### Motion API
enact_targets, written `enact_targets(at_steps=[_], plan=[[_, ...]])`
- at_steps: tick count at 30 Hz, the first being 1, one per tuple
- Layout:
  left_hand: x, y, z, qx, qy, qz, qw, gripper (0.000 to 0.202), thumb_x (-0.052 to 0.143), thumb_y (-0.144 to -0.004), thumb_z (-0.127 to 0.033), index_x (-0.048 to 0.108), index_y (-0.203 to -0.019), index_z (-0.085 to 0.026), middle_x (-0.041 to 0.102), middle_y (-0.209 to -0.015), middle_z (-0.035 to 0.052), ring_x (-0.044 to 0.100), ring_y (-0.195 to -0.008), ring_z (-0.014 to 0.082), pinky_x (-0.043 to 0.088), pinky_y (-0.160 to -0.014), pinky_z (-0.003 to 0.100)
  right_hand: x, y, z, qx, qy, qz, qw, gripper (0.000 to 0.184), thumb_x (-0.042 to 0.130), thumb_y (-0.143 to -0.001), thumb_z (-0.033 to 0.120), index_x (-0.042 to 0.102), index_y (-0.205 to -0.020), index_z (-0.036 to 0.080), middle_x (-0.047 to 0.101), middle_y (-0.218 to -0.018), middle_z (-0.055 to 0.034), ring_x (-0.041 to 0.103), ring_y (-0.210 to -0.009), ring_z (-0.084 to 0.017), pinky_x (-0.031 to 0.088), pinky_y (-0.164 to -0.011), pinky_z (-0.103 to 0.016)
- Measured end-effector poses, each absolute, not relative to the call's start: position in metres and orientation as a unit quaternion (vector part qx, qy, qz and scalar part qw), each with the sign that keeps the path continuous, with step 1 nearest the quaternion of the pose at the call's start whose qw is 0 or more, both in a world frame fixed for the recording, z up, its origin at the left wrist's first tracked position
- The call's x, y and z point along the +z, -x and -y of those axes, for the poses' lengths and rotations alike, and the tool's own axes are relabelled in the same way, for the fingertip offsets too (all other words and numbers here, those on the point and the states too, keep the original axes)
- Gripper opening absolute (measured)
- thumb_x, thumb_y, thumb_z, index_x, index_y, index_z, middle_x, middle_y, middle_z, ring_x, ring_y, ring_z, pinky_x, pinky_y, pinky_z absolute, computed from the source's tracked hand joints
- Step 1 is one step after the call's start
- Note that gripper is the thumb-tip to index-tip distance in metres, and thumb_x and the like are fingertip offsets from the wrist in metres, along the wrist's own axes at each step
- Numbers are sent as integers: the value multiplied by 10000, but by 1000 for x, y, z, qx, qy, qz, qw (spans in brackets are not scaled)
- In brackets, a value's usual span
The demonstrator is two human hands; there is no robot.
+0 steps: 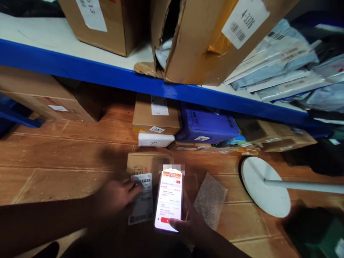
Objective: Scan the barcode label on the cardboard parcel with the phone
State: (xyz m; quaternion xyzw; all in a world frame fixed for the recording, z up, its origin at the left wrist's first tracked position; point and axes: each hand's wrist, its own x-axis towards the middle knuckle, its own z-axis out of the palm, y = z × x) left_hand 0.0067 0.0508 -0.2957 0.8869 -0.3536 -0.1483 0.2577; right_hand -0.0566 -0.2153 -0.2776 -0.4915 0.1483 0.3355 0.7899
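Note:
A lit phone point(169, 200) rests in my right hand point(189, 218), with the thumb over a red button low on its screen. Text and lists fill the display; the small print is too blurred to read. Below the phone and to its left lies a cardboard box point(137, 163) bearing a white shipping label point(143, 209). My left hand point(115, 195) is at the left side of that box, slightly smeared by motion. Its fingers reach out over the label with nothing visible in them; I cannot tell whether they touch it.
A blue-edged shelf point(88, 68) crosses above, carrying large cartons point(193, 46) and bagged parcels point(282, 61). Underneath sit a brown box point(157, 120), a purple parcel point(209, 123) and a large carton point(51, 100). A round white base with a pole point(255, 186) and a bubble-wrap piece point(211, 200) lie to the right.

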Motion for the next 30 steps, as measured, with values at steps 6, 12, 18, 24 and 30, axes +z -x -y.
enact_targets(at_steps=[6,12,18,24,30], plan=[[-275,-90,-32,-148,-937,252,193,497,395,-901,-369,441,-1332,-125,495,-1314,159,440,-1233,295,362,-1080,484,-283,58,217,335,501,-130,787,850,788,-637,252,289,-1325,267,589,-1281,-113,579,-1158,-298,479,-941,-483],[-292,-114,3,-277,-919,154,234,431,308,-929,-407,589,-1154,-171,603,-1207,112,580,-1112,247,445,-985,396,-282,53,214,345,460,-133,807,992,849,-572,213,270,-1374,286,576,-1327,-110,553,-1206,-303,438,-1008,-499],[-289,-104,15,-276,-941,64,183,487,262,-917,-474,617,-1103,-197,621,-1189,134,578,-1119,342,435,-945,523,-263,36,199,260,367,-227,864,717,746,-680,474,455,-1294,246,653,-1228,-101,601,-1136,-300,427,-1016,-490],[-286,-98,10,-290,-943,49,154,506,244,-927,-489,549,-1269,-272,589,-1302,105,567,-1149,292,434,-978,451,-206,39,185,162,347,-319,867,600,762,-625,551,620,-1132,264,725,-1095,-63,632,-1086,-303,425,-1024,-485],[-263,-44,13,-336,-928,91,130,376,455,-913,-317,528,-1262,-200,581,-1294,112,549,-1173,265,467,-962,519,-128,118,210,125,495,-420,750,693,633,-644,727,612,-1166,272,686,-1166,-83,613,-1100,-307,490,-969,-521]])
